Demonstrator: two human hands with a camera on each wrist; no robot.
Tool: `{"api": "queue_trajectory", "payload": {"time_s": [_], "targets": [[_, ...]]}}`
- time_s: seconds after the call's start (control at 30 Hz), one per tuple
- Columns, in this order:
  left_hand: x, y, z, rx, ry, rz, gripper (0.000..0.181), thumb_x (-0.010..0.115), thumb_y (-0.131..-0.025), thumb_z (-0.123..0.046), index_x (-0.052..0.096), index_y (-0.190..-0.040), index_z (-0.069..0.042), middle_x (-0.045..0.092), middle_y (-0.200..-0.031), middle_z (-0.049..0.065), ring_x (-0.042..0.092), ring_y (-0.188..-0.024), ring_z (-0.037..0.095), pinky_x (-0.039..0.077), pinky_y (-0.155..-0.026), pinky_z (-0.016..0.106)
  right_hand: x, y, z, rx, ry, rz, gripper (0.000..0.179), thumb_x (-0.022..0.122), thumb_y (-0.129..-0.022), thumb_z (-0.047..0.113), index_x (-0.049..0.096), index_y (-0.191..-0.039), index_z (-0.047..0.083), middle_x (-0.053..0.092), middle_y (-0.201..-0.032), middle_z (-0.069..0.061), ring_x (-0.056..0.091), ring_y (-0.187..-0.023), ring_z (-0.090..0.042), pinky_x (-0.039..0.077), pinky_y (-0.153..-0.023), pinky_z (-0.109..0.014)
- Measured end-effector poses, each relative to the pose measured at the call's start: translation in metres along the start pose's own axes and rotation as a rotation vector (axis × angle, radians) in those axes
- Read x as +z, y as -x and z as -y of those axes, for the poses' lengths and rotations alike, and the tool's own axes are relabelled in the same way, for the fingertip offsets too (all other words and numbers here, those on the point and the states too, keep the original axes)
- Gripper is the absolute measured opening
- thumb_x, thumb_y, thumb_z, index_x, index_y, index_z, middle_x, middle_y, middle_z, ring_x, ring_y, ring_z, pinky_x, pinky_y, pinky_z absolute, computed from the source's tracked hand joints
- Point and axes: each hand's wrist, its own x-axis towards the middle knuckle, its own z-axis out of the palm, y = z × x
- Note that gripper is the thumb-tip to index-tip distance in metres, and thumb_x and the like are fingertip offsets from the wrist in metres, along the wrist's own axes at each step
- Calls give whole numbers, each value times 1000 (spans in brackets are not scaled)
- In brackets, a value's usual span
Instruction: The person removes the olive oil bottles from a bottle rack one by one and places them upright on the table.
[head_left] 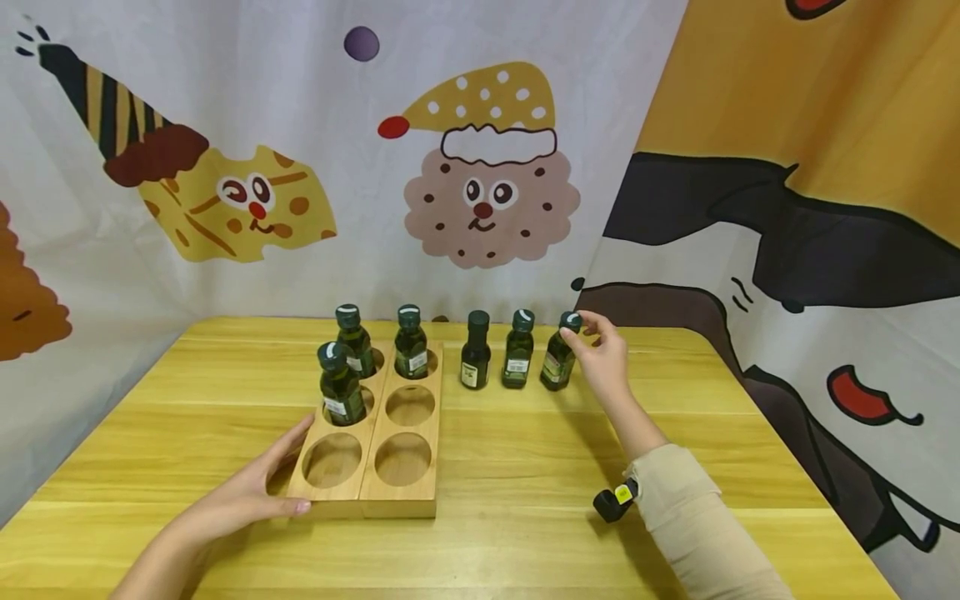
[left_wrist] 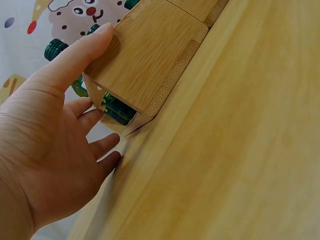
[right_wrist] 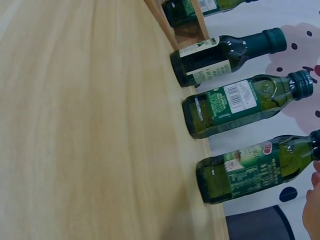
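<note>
My right hand (head_left: 603,354) pinches the dark cap of the rightmost green glass bottle (head_left: 557,364), which stands upright on the table; only fingertips show in the right wrist view. To its left stand another green bottle (head_left: 517,358) and a slimmer dark bottle (head_left: 475,357). A wooden bottle rack (head_left: 375,408) with round holes is left of them. Three bottles sit in it: back left (head_left: 356,342), middle left (head_left: 341,387) and back right (head_left: 410,346). At the rack's front left corner rests my left hand (head_left: 255,492), thumb on the front face, fingers relaxed along the side.
The wooden table (head_left: 517,533) ends at a patterned cloth (head_left: 480,283) close behind the bottles. A black device with a yellow mark (head_left: 617,501) is by the right wrist. The middle right hole and both front holes of the rack hold nothing.
</note>
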Motion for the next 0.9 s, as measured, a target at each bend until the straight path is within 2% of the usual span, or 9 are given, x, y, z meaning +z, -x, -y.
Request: {"api": "queue_trajectory", "payload": {"time_s": [0.13,0.27,0.37,0.43,0.53,0.67,0.77,0.9], "targets": [[-1,-1,-1,2,-2,0,100,74,-79,-7,8,-154,-8,14,-151,33,18,-131,55,11,-93,78,-3,-2,6,-35,-12,-27,43,74,-85,13,59,-123,0,61,-115,-15,51,-98,-31,36,-79,-38],[-1,-1,0,-2,-4,2,100,73,-80,-7,8,-155,-9,14,-151,33,17,-131,55,10,-92,78,-6,-6,18,-127,-36,-94,40,74,-85,12,61,-122,2,61,-116,-12,49,-97,-25,36,-80,-37],[-1,-1,1,-15,-8,-4,100,74,-80,-8,8,-155,-10,14,-151,33,17,-131,54,9,-93,78,-7,-7,31,-179,-40,-107,40,73,-86,15,62,-121,3,60,-116,-9,49,-98,-23,36,-81,-34],[-1,-1,1,-17,-4,-4,100,74,-80,-8,8,-155,-10,14,-151,33,17,-131,54,9,-94,77,-7,-8,41,-186,-40,-97,40,73,-87,19,62,-122,4,60,-116,-7,49,-99,-22,36,-81,-31],[-1,-1,0,-12,2,3,100,74,-80,-7,8,-155,-9,14,-151,33,17,-131,55,10,-93,78,-6,-1,75,-180,-73,-64,38,70,-88,14,60,-122,-1,60,-116,-15,49,-100,-30,36,-81,-33],[0,-1,0,-15,8,9,100,74,-80,-7,8,-155,-13,13,-151,33,18,-131,55,11,-92,78,-1,5,111,-199,-137,-21,37,68,-87,2,58,-121,-8,59,-115,-26,47,-94,-31,36,-79,-35],[0,-1,1,-13,6,8,100,74,-80,-7,8,-155,-13,14,-151,34,18,-131,56,11,-93,78,9,3,111,-230,-168,10,37,70,-87,3,60,-122,-5,61,-115,-22,46,-92,-19,36,-79,-36],[0,0,2,-22,0,2,99,73,-81,-8,8,-155,-13,14,-151,34,18,-131,54,11,-94,77,24,2,112,-263,-199,68,38,72,-86,7,62,-122,2,63,-115,-13,48,-96,-18,38,-82,-42]]}}
